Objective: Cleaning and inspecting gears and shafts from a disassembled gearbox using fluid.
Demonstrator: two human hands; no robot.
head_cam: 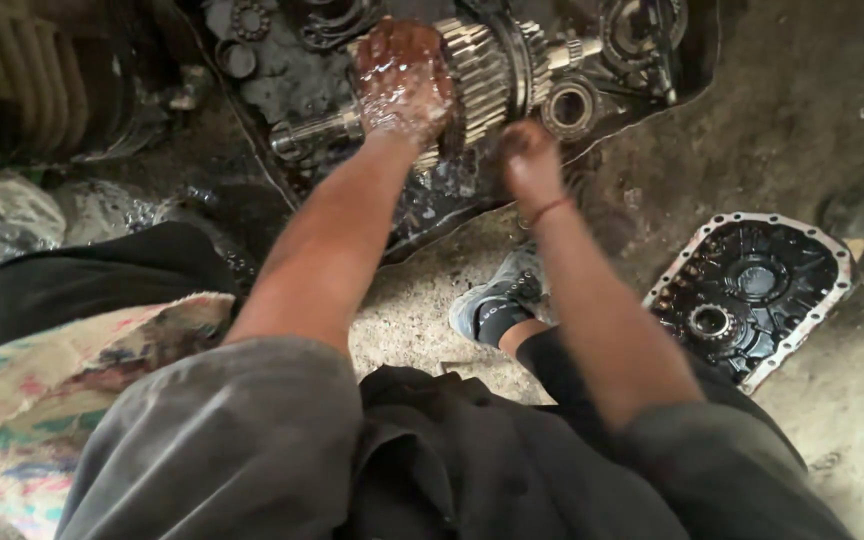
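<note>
Left hand (404,82) wet, clamped around gear shaft (472,80); right hand (530,160) blurred, closure unclear, beside gears.

My left hand (404,80) and right hand (530,160) crowd the gear shaft (482,75) in the oily tray (282,90). Loose bearings (569,107) and rings (237,58) fill the tray around it, so little room there. Bare concrete floor (802,120) lies open to my right, up to the metal cover (752,290). My shoe (502,295) blocks the middle.
</note>
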